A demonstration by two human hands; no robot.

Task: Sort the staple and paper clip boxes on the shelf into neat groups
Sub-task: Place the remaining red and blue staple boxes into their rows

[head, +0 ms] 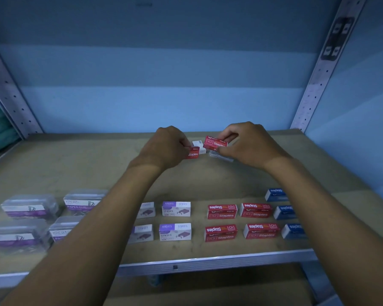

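We look down at a wooden shelf (75, 164) from above, both arms reaching toward its back. The left hand (164, 149) pinches a small red staple box (193, 153) between curled fingers and thumb, holding it just above the shelf. The right hand (245, 144) pinches a second red staple box (215, 142), tilted, with fingertips curled round its right end. Between and just behind the two held boxes sits a white box (199, 146); below the right hand's box we see a pale box (221, 156), blurred.

Nearer the shelf's front edge, boxes lie in groups. Toward the left are clear paper clip boxes (29, 207) with purple labels. Beside them, toward the middle, are white and purple staple boxes (176, 209) in two rows. Right of those are four red staple boxes (222, 211), then blue staple boxes (284, 212), partly hidden by the right forearm.
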